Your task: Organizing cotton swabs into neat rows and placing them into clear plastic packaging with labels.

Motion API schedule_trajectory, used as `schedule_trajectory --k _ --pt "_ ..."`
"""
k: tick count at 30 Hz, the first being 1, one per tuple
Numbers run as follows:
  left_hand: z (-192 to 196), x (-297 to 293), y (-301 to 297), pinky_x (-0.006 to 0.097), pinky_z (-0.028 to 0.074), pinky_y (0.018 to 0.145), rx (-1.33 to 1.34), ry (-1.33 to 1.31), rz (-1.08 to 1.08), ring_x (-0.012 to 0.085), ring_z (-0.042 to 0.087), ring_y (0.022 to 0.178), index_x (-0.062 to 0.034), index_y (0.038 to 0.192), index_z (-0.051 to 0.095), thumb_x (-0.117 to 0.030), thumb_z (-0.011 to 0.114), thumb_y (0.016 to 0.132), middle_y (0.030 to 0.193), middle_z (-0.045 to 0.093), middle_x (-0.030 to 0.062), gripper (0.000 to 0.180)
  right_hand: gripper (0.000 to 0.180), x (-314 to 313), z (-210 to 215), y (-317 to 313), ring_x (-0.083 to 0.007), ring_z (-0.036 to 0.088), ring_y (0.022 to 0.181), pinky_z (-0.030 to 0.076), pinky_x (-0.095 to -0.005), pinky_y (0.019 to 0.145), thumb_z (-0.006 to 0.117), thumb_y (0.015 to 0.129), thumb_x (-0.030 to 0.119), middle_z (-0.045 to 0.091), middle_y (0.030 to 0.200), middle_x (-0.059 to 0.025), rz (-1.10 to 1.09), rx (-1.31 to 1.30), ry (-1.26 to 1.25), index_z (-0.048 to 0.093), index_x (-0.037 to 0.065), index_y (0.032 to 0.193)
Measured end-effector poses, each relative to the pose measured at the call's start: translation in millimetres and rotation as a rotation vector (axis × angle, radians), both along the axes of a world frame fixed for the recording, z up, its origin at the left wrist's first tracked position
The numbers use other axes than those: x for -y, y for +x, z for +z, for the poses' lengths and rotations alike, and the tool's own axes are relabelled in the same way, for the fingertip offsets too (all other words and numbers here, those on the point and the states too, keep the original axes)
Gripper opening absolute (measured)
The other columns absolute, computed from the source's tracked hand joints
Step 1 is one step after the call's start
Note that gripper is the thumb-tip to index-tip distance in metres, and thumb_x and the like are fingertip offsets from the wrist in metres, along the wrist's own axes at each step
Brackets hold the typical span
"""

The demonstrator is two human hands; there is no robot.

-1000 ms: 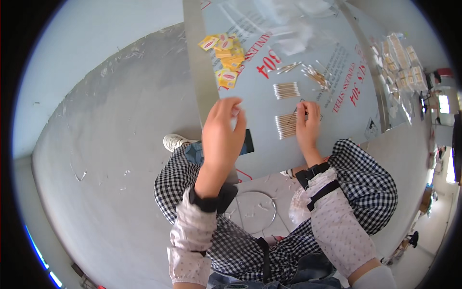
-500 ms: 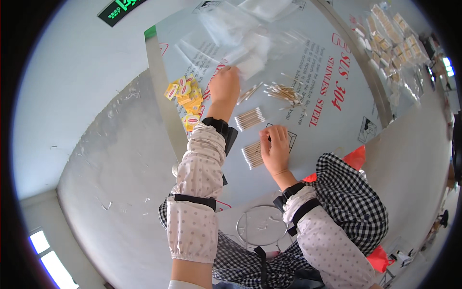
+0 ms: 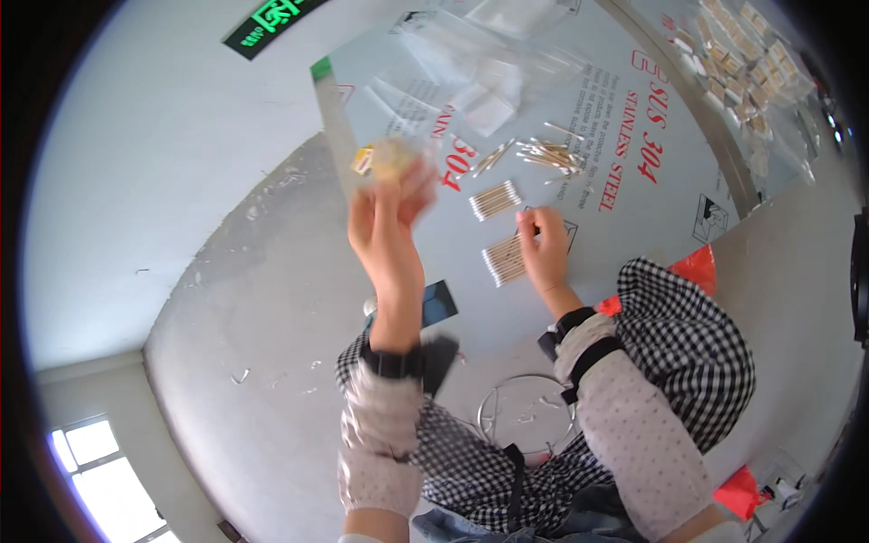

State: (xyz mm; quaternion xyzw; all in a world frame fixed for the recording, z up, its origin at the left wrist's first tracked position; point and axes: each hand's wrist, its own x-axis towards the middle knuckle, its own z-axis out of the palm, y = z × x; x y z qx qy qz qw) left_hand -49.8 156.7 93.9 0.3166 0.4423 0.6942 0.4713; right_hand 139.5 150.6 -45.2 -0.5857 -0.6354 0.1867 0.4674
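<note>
My left hand (image 3: 391, 213) is raised over the left edge of the sheet-covered table, its fingers smeared by motion. A pale yellowish blur hangs at its fingertips, and I cannot make out whether it is held. Beside the fingertips shows one small yellow packet (image 3: 362, 160); others there are hidden or blurred. My right hand (image 3: 548, 249) has its fingers curled closed at the right end of a row of cotton swabs (image 3: 503, 261); what the fingers grip is hidden. Just beyond lies another neat row of cotton swabs (image 3: 495, 201).
Loose cotton swabs (image 3: 550, 156) lie in a pile past the rows. Clear plastic bags (image 3: 489, 98) spread over the far part of the table (image 3: 625, 195). Many small packs (image 3: 747, 72) sit at the far right. A dark blue flat object (image 3: 440, 302) is near the front edge.
My left hand has drawn back from the plastic bags toward the yellow packets, turning as it moves. My right hand stays by the nearer swab row. The whole view has shifted slightly.
</note>
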Motion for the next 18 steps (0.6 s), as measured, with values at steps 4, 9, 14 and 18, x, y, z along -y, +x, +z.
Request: schedule_trajectory --k 4,9,14,18 --pt "21 133 -15 0.041 0.058 0.085 0.252 -0.226 -0.004 0.0392 0.066 0.111 -0.0045 0.098 0.05 -0.017 0.048 0.103 0.123 0.062 0.0282 0.014 0.018 39 45 -14 -0.0211 0.061 0.09 0.048 -0.0337 0.078 0.068 0.093 0.019 0.063 0.093 -0.006 -0.153 -0.601 -0.191 0.062 0.003 0.1" --pt "5 239 -11 0.04 0.058 0.085 0.472 -0.303 0.046 0.0359 0.065 0.112 -0.0026 0.101 0.058 -0.017 0.05 0.101 0.124 0.062 0.0244 0.017 0.026 195 152 -43 -0.0123 0.061 0.103 0.051 -0.0279 0.087 0.068 0.094 0.015 0.064 0.103 -0.0049 0.397 -0.956 -0.772 0.059 -0.002 0.112" --pt "4 315 6 0.032 0.057 0.076 0.33 -0.501 -0.039 0.0236 0.068 0.095 -0.0027 0.105 0.054 -0.013 0.055 0.099 0.111 0.064 0.0153 0.012 0.022 251 150 -5 -0.0105 0.063 0.091 0.052 -0.0273 0.079 0.069 0.091 0.009 0.065 0.098 -0.0035 0.498 -0.705 -0.902 0.058 -0.001 0.107" --pt "-14 373 35 0.02 0.047 0.065 -0.159 -0.55 0.1 0.0059 0.056 0.074 -0.0026 0.101 0.05 -0.005 0.069 0.092 0.085 0.057 0.0022 0.022 0.019 282 160 18 -0.0176 0.063 0.072 0.051 -0.0315 0.068 0.066 0.084 0.0 0.062 0.084 -0.0056 0.552 -0.034 -0.512 0.055 0.001 0.099"
